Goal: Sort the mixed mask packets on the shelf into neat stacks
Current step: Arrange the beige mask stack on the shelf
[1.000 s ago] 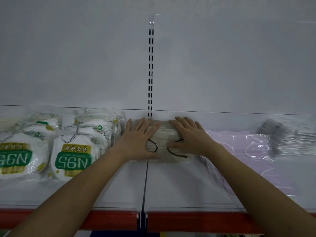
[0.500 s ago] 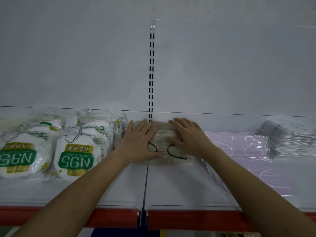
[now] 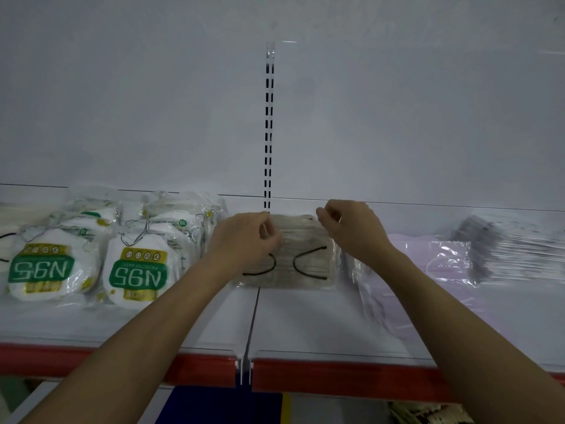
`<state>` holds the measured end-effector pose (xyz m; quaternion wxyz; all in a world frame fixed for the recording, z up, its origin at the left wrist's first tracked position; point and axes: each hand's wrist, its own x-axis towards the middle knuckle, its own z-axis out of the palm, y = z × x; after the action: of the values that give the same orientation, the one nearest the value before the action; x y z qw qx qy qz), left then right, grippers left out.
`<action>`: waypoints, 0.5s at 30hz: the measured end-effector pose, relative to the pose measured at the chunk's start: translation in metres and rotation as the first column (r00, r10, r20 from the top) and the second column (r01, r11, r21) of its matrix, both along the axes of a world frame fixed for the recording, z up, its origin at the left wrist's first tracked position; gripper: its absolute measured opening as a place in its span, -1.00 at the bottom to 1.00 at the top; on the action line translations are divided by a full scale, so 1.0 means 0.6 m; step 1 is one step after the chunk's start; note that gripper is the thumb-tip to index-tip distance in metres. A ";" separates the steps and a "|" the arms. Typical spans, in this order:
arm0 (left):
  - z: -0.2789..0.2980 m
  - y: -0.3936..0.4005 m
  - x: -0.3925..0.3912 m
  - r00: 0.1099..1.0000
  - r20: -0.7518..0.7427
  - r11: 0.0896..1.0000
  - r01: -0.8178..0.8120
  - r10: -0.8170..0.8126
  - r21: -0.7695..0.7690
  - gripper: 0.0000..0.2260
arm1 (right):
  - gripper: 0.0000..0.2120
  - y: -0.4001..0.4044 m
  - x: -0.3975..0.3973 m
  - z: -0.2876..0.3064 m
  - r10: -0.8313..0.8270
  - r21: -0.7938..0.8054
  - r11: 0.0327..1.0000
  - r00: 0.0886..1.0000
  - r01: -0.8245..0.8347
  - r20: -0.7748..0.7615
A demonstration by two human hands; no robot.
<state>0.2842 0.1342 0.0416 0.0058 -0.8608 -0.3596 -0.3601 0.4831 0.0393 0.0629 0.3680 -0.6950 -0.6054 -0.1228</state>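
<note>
A stack of beige mask packets (image 3: 301,264) with black ear loops lies on the white shelf (image 3: 305,319), against the back wall at the centre. My left hand (image 3: 247,240) has its fingers curled at the stack's far left corner and pinches the clear wrapper there. At the far right corner my right hand (image 3: 351,231) is curled the same way on the wrapper's edge. N95 mask packets (image 3: 137,270) stand in rows to the left. Lilac mask packets (image 3: 434,258) lie to the right, and a grey mask stack (image 3: 513,252) sits beyond them.
A slotted upright rail (image 3: 268,133) runs up the white back wall behind the stack. A red strip (image 3: 336,377) edges the shelf front. Loose clear packets (image 3: 376,301) lie under my right forearm.
Both hands lay flat with straight fingers on top of the beige stack. They have since slid to its far corners and curled their fingers there.
</note>
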 end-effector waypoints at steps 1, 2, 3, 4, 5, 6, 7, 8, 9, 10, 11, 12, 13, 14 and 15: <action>-0.004 -0.004 -0.003 0.998 -0.067 0.998 0.011 -0.015 -0.056 -0.84 | -0.67 -0.008 0.002 0.000 0.020 -0.083 0.996 1.000 -0.018 0.013; -0.011 -0.006 -0.007 0.990 -0.132 0.991 0.035 -0.052 -0.132 -0.83 | -0.71 -0.015 0.001 -0.004 0.048 -0.175 0.984 0.998 -0.041 0.035; -0.020 -0.008 -0.010 0.976 -0.188 0.973 0.064 -0.107 -0.220 -0.83 | -0.75 -0.021 -0.001 -0.011 0.090 -0.256 0.964 0.994 -0.071 0.061; -0.031 -0.010 -0.013 0.958 -0.235 0.950 0.088 -0.163 -0.300 -0.82 | -0.79 -0.023 -0.005 -0.022 0.138 -0.323 0.941 0.987 -0.103 0.085; -0.041 -0.013 -0.014 0.939 -0.276 0.930 0.101 -0.207 -0.354 -0.81 | -0.84 -0.025 -0.011 -0.033 0.182 -0.383 0.915 0.977 -0.127 0.111; -0.050 -0.015 -0.015 0.922 -0.309 0.920 0.103 -0.231 -0.378 -0.79 | -0.89 -0.024 -0.017 -0.046 0.220 -0.438 0.888 0.966 -0.140 0.136; -0.057 -0.017 -0.016 0.916 -0.327 0.921 0.101 -0.234 -0.376 -0.78 | -0.92 -0.022 -0.020 -0.058 0.253 -0.480 0.864 0.955 -0.151 0.155; -0.062 -0.018 -0.016 0.917 -0.331 0.928 0.096 -0.223 -0.359 -0.77 | -0.94 -0.017 -0.020 -0.070 0.279 -0.498 0.851 0.947 -0.167 0.158; -0.064 -0.018 -0.017 0.920 -0.330 0.938 0.094 -0.210 -0.335 -0.77 | -0.96 -0.014 -0.022 -0.079 0.286 -0.502 0.847 0.946 -0.175 0.153; -0.064 -0.017 -0.018 0.922 -0.332 0.946 0.093 -0.200 -0.311 -0.78 | -0.95 -0.010 -0.022 -0.086 0.292 -0.490 0.852 0.945 -0.186 0.149; -0.063 -0.016 -0.019 0.921 -0.335 0.951 0.097 -0.198 -0.295 -0.79 | -0.90 -0.008 -0.025 -0.090 0.291 -0.484 0.855 0.945 -0.186 0.152; -0.063 -0.014 -0.021 0.920 -0.336 0.950 0.101 -0.202 -0.295 -0.80 | -0.87 -0.003 -0.025 -0.094 0.300 -0.484 0.852 0.943 -0.197 0.145; -0.063 -0.013 -0.024 0.923 -0.332 0.950 0.097 -0.197 -0.297 -0.82 | -0.89 -0.002 -0.031 -0.094 0.289 -0.507 0.843 0.947 -0.180 0.144; -0.065 -0.012 -0.026 0.931 -0.319 0.954 0.083 -0.178 -0.289 -0.83 | -0.95 0.000 -0.034 -0.096 0.288 -0.506 0.843 0.947 -0.181 0.140; -0.068 -0.012 -0.028 0.953 -0.275 0.962 0.055 -0.130 -0.266 -0.83 | -0.95 -0.002 -0.038 -0.097 0.274 -0.464 0.866 0.953 -0.186 0.131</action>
<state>0.2675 0.1272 0.0010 -0.0693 -0.9138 -0.3572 -0.1805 0.4601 0.0383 0.0050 0.1507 -0.6682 -0.7286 -0.0024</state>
